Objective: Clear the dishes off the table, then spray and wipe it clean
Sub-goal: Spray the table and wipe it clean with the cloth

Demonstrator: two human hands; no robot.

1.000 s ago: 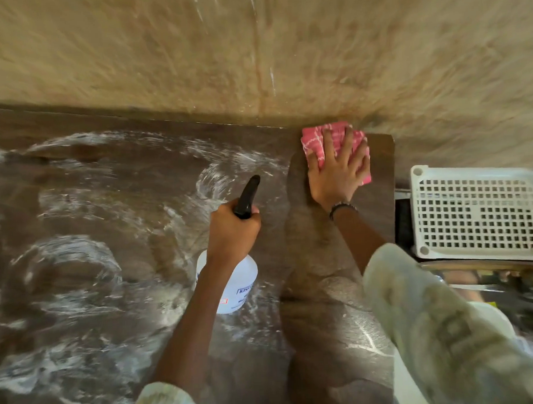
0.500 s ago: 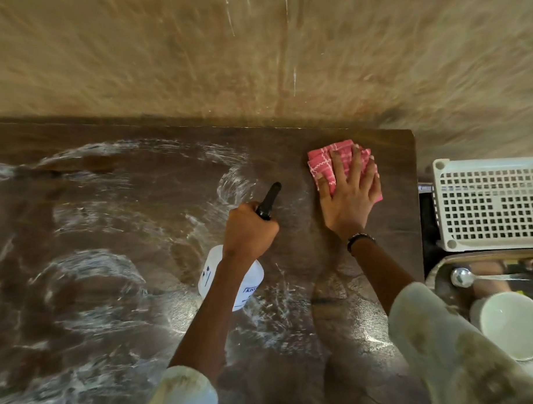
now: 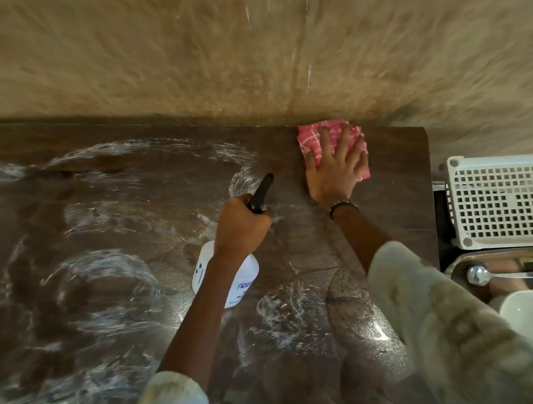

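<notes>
**A:** Where are your hands right now?

**B:** Your right hand lies flat, fingers spread, pressing the pink cloth onto the table. The cloth sits at the far edge of the tabletop, right against the wall, near the table's far right corner. Part of it shows beyond your fingertips and part peeks out at the right side of your palm. A dark bracelet circles that wrist.

**A:** And the left?

**B:** Your left hand is closed around the neck of the spray bottle. The white body hangs below your wrist, tilted toward you, and the black nozzle sticks out past your knuckles, pointing away and a little right, toward the cloth. I cannot tell whether the bottle's base touches the tabletop.

**A:** What does the surface look like?

**B:** Dark brown wood grain, with white foamy streaks and arcs across the left and middle. The strip under and just around your right hand looks bare of foam.

**A:** Where did the dishes end up?

**B:** Off the table's right end. A white plastic basket with a grid pattern sits there, and nearer you a metal basin holds a spoon and a white bowl, partly hidden by your pale sleeve.
</notes>
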